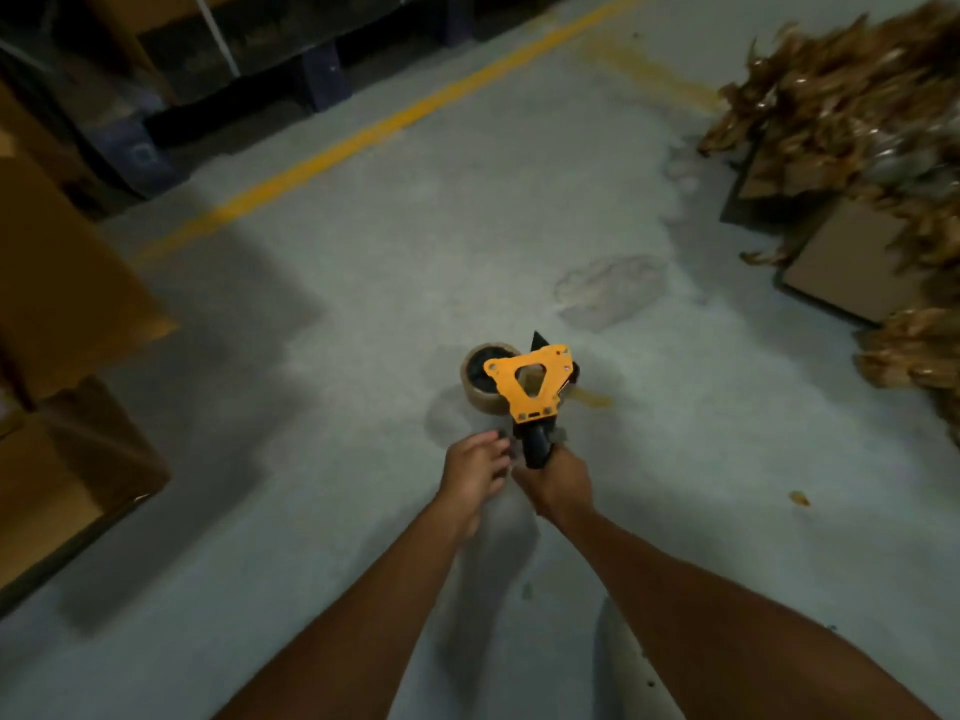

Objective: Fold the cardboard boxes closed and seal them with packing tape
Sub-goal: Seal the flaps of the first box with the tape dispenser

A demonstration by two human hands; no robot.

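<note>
My right hand [558, 485] grips the black handle of an orange tape dispenser [532, 381], held out over the concrete floor. A roll of clear packing tape [480, 379] sits on the dispenser's left side. My left hand [475, 472] hovers just left of the handle with fingers loosely curled; whether it touches anything is unclear. Brown cardboard boxes [67, 304] stand stacked along the left edge, one lower box [78, 475] with its flap showing.
A yellow painted line [384, 122] crosses the floor diagonally. Dark pallets and shelving [208, 59] stand at the back left. A heap of crumpled brown paper and flat cardboard [852, 163] fills the right side. A small scrap [799, 497] lies on the floor.
</note>
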